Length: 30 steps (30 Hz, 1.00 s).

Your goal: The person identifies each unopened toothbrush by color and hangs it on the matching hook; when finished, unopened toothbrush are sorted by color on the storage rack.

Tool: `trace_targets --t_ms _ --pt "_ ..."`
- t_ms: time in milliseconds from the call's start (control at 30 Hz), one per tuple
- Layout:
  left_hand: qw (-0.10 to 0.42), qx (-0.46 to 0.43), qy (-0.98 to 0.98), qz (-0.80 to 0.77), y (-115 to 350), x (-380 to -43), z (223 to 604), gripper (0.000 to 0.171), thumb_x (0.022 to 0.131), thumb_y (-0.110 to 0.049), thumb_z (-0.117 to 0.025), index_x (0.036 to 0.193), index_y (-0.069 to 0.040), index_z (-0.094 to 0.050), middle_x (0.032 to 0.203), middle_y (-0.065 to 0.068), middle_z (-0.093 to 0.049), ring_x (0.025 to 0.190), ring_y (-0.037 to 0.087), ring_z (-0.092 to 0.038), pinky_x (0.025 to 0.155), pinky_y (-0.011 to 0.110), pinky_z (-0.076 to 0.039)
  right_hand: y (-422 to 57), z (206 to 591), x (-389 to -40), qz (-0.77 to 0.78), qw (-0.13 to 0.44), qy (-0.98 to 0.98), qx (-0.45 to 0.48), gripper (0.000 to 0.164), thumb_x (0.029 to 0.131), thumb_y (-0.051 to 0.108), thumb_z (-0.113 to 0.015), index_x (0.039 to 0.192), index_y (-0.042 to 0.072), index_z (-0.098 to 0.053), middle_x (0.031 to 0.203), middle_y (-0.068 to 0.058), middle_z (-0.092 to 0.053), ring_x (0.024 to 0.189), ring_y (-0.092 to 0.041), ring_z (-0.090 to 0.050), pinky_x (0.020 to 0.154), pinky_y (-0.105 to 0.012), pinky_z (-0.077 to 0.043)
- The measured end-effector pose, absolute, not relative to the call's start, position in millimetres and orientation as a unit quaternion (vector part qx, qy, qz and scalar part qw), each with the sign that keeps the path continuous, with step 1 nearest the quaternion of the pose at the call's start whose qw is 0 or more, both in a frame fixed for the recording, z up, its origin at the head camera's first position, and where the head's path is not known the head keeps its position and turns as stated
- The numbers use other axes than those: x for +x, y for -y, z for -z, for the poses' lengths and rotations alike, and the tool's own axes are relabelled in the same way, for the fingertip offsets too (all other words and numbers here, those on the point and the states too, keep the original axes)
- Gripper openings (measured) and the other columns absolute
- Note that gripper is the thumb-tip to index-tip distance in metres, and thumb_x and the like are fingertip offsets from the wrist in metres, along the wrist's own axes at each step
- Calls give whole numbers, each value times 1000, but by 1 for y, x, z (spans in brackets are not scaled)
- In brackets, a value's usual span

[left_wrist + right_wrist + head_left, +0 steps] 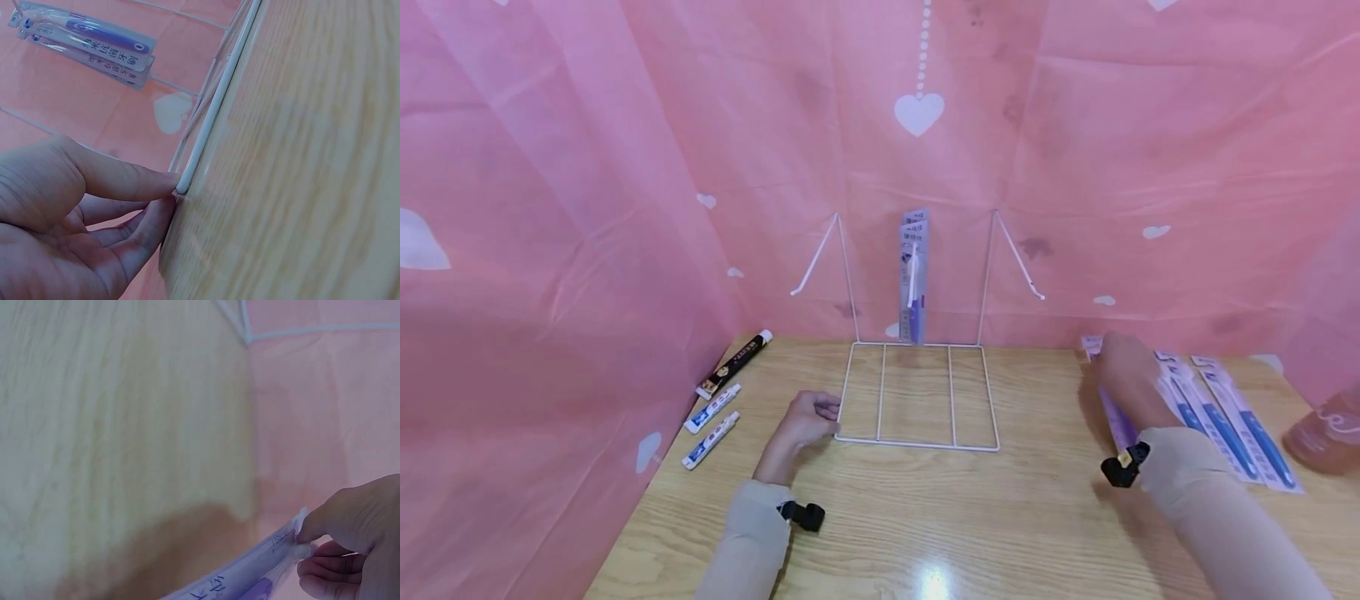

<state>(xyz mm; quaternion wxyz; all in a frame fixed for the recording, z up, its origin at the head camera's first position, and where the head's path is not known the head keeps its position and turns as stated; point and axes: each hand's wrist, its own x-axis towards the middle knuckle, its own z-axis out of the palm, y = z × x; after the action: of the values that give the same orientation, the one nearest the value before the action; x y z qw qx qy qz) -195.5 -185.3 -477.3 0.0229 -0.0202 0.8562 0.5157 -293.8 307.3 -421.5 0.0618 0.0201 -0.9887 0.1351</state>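
Note:
My left hand (807, 419) pinches the front left corner of a white wire rack (917, 447) standing on the table; the left wrist view has thumb and fingertips at the wire's end. From the rack's middle hook hang packaged purple toothbrushes (914, 283), one behind another. Over at the right, my right hand (1127, 375) pinches the top end of a packaged purple toothbrush (250, 569) between thumb and fingers. Most of that package is hidden by the hand and arm in the head view. Packaged blue toothbrushes (1225, 408) lie beside it.
A black toothpaste tube (733, 364) and two small white tubes (711, 408) lie on the left of the wooden table (880, 533). The rack's two side hooks (816, 254) stick out forward. A pink translucent object (1326, 433) stands at the right edge. Pink cloth (775, 125) hangs behind.

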Motion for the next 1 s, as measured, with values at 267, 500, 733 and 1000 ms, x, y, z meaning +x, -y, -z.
trace_targets --t_ms 267,500,733,1000 --pt "29 -28 -860 -509 184 -195 476 38 71 16 -71 109 10 -68 89 10 -65 81 20 -61 74 30 -53 -268 386 -278 -136 194 971 45 26 86 8 -51 62 -1 -50 66 -23 -52 56 -38 -50 44 -50 -39" --pt "31 -34 -861 -507 184 -195 477 38 71 15 -71 108 9 -68 89 10 -65 81 20 -61 74 30 -53 -222 360 -257 -155 343 920 110 28 89 8 -54 62 1 -47 65 -22 -50 55 -42 -50 47 -56 -41" --pt "36 -37 -859 -510 184 -194 474 38 72 15 -71 109 9 -68 90 9 -65 82 20 -61 75 30 -53 -182 346 -238 -170 389 888 177 22 91 10 -60 75 -5 -57 64 -18 -50 51 -34 -49 43 -48 -42" --pt "37 -30 -857 -512 184 -192 472 38 72 15 -70 109 10 -67 91 12 -65 83 21 -61 74 30 -53 -146 336 -217 -166 423 858 241 20 91 11 -63 80 -6 -62 69 -16 -58 51 -28 -53 40 -40 -43"
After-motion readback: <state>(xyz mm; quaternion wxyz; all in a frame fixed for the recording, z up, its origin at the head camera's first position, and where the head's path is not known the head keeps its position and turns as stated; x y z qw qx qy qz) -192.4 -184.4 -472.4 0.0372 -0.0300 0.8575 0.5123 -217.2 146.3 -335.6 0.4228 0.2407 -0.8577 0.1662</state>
